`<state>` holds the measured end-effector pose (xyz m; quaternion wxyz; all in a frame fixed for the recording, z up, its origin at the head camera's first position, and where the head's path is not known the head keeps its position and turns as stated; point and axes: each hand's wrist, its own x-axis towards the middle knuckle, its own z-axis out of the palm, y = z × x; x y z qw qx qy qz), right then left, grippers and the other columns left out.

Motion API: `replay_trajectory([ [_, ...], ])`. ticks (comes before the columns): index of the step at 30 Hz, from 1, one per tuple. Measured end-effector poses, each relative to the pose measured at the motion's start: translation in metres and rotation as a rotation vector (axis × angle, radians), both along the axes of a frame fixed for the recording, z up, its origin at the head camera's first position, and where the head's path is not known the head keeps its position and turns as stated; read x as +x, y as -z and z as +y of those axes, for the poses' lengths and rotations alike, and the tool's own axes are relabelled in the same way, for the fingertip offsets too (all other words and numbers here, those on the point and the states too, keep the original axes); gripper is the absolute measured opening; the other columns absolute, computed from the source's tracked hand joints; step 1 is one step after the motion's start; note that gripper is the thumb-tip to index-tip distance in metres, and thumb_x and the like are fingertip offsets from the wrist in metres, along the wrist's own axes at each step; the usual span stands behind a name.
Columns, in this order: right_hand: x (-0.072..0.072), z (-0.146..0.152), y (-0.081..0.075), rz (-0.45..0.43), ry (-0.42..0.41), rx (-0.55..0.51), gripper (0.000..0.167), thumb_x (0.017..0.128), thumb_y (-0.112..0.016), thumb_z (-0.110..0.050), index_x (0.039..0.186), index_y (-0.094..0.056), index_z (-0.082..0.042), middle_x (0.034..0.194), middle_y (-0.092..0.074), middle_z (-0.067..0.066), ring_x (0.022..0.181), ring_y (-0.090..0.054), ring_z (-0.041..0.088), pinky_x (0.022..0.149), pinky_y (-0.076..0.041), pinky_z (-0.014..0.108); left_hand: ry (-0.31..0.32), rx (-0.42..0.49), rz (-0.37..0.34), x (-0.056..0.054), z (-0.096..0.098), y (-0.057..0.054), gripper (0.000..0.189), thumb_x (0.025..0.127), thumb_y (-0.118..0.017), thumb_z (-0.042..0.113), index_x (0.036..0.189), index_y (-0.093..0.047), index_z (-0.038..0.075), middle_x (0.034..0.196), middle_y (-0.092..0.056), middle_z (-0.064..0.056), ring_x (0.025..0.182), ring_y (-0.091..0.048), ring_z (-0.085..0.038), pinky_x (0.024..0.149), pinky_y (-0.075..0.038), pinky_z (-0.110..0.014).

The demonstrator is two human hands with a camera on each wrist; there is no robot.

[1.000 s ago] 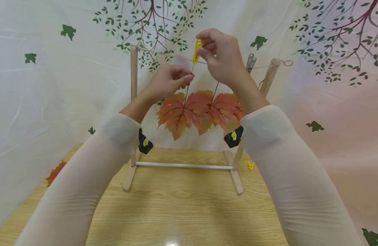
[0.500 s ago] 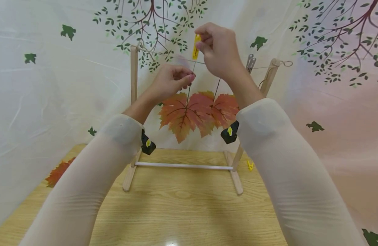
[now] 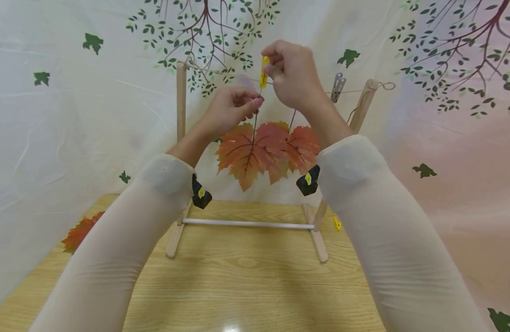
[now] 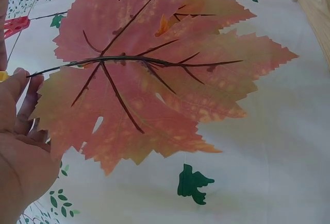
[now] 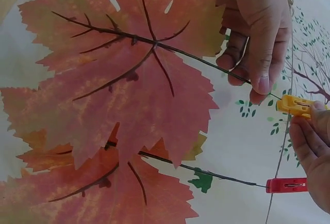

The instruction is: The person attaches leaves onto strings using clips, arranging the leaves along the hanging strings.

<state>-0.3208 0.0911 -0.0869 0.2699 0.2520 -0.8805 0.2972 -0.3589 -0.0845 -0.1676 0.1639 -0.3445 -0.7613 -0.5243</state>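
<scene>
My left hand (image 3: 234, 108) pinches the thin dark stem (image 5: 206, 65) of an orange-red artificial maple leaf (image 3: 242, 159), which hangs below it. Just above those fingertips, my right hand (image 3: 294, 76) pinches a yellow clothespin (image 3: 263, 74) between thumb and fingers. In the right wrist view the clothespin's tip is at the stem's upper end, overlapping the string (image 5: 282, 154). A second maple leaf (image 3: 303, 145) hangs behind and to the right. Its stem ends at a red clothespin (image 5: 286, 185) on the string, hidden behind my right hand in the head view.
The string spans a wooden frame between a left post (image 3: 181, 101) and a right post (image 3: 363, 106). A grey clothespin (image 3: 338, 87) is clipped near the right post. Another yellow clothespin (image 3: 337, 223) and a red-orange leaf (image 3: 81, 233) lie on the wooden table (image 3: 238, 286).
My right hand lifted slightly with the yellow clothespin, then came down to the string and stem top. The held leaf shifted a little right; my left hand has stayed nearly still.
</scene>
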Motion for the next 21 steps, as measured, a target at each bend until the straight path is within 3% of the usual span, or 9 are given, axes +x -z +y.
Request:
replay_trajectory([
  [12,0.0006,-0.0013,0.0002,-0.023,0.017,0.013,0.035,0.106,-0.056,-0.012,0.14,-0.058,-0.007,0.128,-0.065,0.008,0.113,-0.065,0.012,0.093,-0.05,0.018,-0.012,0.054,-0.03,-0.0016,0.0016,-0.0006,0.028,0.103,-0.064,0.021,0.116,-0.072,-0.002,0.093,-0.069,-0.009,0.08,-0.061,-0.024,0.072,-0.052,-0.029],
  [21,0.0016,-0.0007,0.0014,-0.126,0.047,0.005,0.042,0.107,-0.054,-0.018,0.149,-0.052,-0.01,0.139,-0.06,0.006,0.122,-0.061,0.012,0.096,-0.05,0.019,-0.008,0.058,-0.032,-0.0025,0.0011,0.0015,0.025,0.102,-0.066,0.021,0.112,-0.075,0.001,0.091,-0.069,-0.009,0.08,-0.061,-0.027,0.071,-0.052,-0.029],
])
